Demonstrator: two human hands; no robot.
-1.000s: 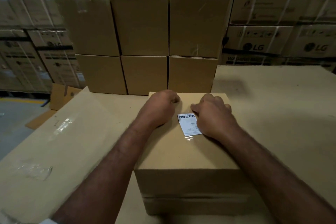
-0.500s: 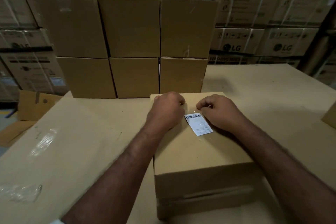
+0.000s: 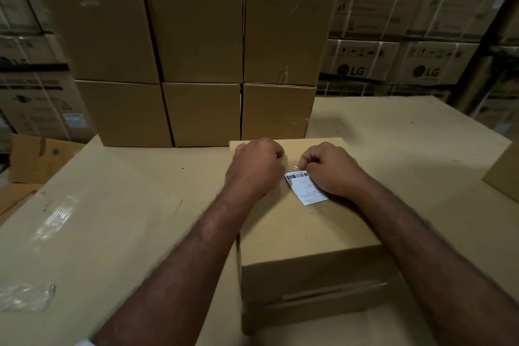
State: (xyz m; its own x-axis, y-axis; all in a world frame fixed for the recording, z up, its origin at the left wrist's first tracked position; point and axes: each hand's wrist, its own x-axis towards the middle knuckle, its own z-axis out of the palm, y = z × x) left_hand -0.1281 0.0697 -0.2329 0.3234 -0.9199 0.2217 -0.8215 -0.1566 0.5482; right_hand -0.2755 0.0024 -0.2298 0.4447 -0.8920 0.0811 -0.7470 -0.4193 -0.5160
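left hand (image 3: 257, 167) and right hand (image 3: 328, 168) rest on the box (image 3: 303, 233), each grip clenched, right touching the label (image 3: 306, 188).

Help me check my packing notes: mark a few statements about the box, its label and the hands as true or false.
1. The barcode label lies on top of the box. True.
2. Both hands lie flat with straight fingers. False: the left hand and the right hand both rest on the box top with their fingers curled.
3. The stack of plain cartons behind the box is three wide and two high. True.
4. The barcode label lies to the left of both hands. False: it lies between them, its edge right against the right hand.
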